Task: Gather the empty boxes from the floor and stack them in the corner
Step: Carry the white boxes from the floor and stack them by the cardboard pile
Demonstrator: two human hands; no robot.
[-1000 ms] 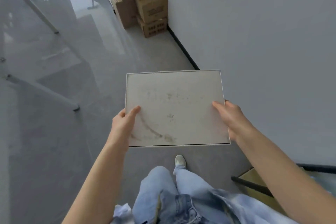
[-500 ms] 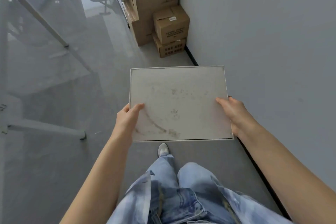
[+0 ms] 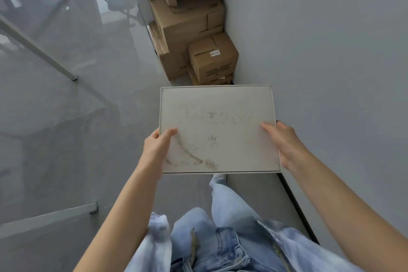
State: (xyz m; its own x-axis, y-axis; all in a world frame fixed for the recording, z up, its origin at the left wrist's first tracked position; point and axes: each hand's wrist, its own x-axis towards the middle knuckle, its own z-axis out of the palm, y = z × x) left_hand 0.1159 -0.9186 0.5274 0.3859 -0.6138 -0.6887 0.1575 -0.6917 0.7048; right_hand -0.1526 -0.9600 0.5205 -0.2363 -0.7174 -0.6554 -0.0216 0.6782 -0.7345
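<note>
Grey floor [image 3: 123, 161] runs ahead of us between a glass partition [image 3: 55, 73] on our left and a plain white wall [image 3: 320, 51] on our right, with a dark baseboard [image 3: 295, 203] along the wall's foot. We hold a flat white box [image 3: 218, 128] level in front of us, its top smudged with brownish dirt marks. Our left hand [image 3: 157, 148] is clamped on the box's left edge, thumb lying on top. Our right hand [image 3: 284, 141] is clamped on the right edge, thumb on top as well; the other fingers of both hands are hidden underneath. Beyond the box's far edge, brown cardboard boxes [image 3: 194, 24] are stacked in the corner against the wall, a smaller labelled carton [image 3: 213, 57] at the front. Below the box we see our light blue jeans [image 3: 220, 238] and one shoe tip [image 3: 218, 176].
</note>
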